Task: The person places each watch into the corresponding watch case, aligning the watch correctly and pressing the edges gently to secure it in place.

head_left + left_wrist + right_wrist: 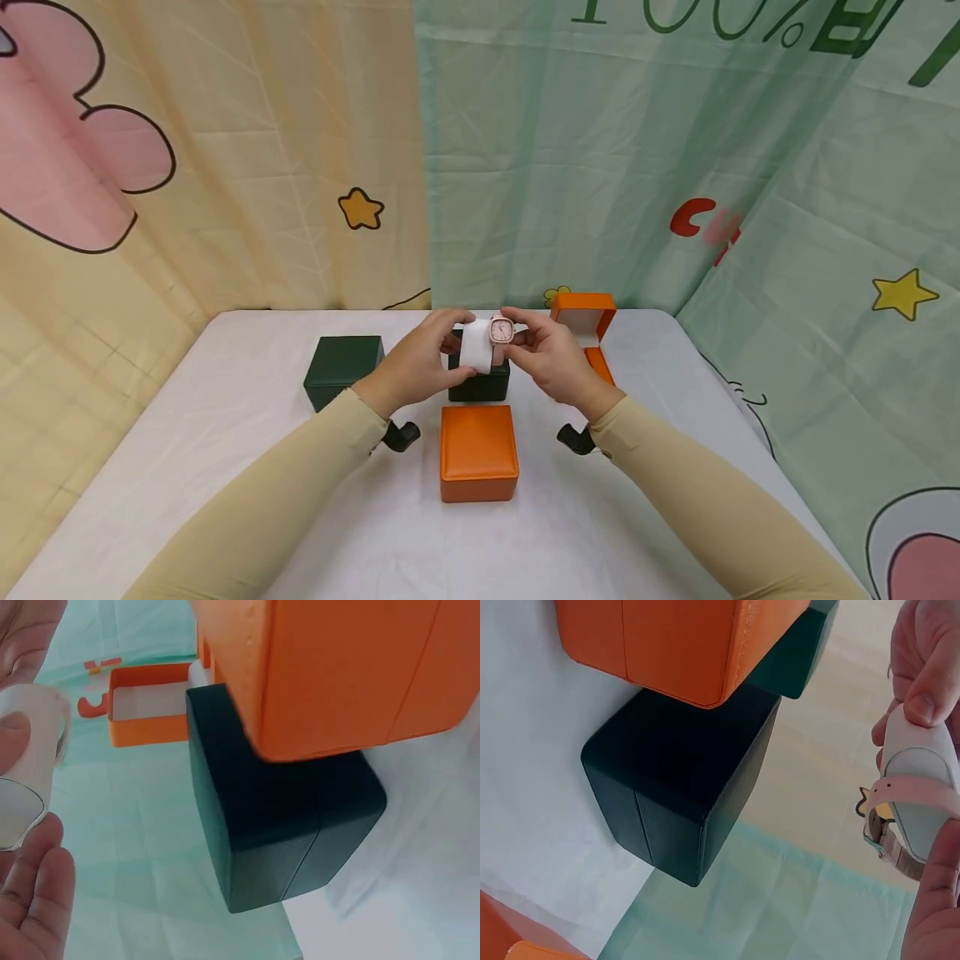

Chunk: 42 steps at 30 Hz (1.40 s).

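In the head view, my left hand [420, 354] grips a white watch cushion [476, 346] by its left end, thumb below and fingers above. A wristwatch [502, 330] with a pinkish square case and pink strap sits around the cushion's right end. My right hand [557, 357] pinches the watch at its right side between thumb and fingers. Cushion and watch are held up in front of a dark green box [480, 388]. In the right wrist view, the pink strap [915, 792] loops around the cushion, and its metallic clasp side [895, 851] hangs off the cushion's edge.
A closed orange box [478, 450] stands nearest on the white-covered table [390, 533]. At the left is another dark green box [345, 362]. Behind my right hand an orange box [585, 312] has its lid raised. Patterned curtains [525, 167] surround the table.
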### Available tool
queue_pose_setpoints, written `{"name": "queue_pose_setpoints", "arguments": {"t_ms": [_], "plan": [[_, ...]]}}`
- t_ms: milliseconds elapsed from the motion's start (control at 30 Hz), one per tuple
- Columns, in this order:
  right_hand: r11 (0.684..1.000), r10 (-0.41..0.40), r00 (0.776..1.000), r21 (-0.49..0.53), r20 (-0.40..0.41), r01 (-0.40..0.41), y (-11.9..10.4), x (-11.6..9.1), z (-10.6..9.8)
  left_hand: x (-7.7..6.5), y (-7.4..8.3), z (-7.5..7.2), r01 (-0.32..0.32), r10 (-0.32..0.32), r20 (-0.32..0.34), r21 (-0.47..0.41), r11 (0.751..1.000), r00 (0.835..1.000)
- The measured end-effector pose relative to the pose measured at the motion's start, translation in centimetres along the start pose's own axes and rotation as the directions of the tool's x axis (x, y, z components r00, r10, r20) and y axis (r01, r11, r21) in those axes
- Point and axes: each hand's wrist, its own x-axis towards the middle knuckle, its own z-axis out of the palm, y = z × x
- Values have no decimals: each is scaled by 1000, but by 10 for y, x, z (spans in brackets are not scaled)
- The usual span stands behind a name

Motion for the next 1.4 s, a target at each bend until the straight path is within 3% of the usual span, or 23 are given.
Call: {"name": "queue_pose_setpoints", "arguments": {"t_ms": [267,600,900,1400], "plan": [[1000,16,999,-10,40,-16,-4,-2,0,-2,-1,4,13,-12,-18,8,1000,1000],[993,49,995,106,91,-59,-5,0,-4,0,1,4,18,-18,-39,-6,1000,999],[993,94,989,58,114,-102,-5,1,-5,0,1,4,18,-18,-61,-7,1000,998],[996,86,990,13,112,-88,-3,0,-2,1,-2,8,2,-9,-99,-71,997,995]]}}
